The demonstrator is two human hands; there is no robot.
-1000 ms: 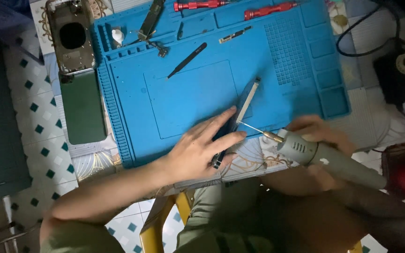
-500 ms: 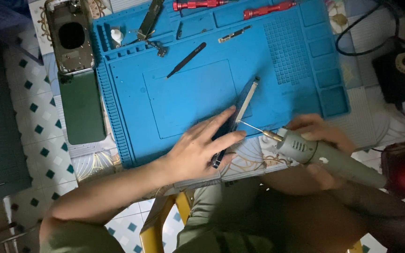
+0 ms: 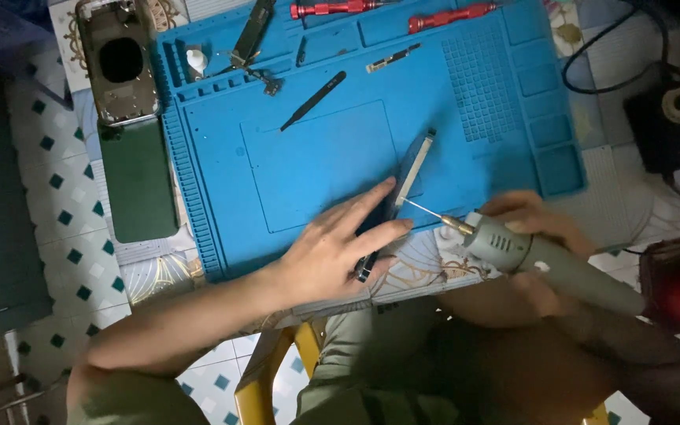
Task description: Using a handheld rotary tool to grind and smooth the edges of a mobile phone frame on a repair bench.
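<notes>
My left hand [image 3: 332,252], fingers spread flat, presses down on a narrow phone frame [image 3: 403,185] lying diagonally at the lower centre of the picture, half on the blue mat [image 3: 316,165]. My right hand [image 3: 533,228], at lower right, is closed around a grey rotary tool [image 3: 545,264], its thin bit touching the frame's edge (just beside my left fingertips). Farther up the mat lie black tweezers [image 3: 314,100], and along the top edge two red screwdrivers [image 3: 387,12]. At upper left, off the mat on the worktop [image 3: 64,228], a phone back shell [image 3: 120,63] rests above a dark green phone panel [image 3: 139,181].
</notes>
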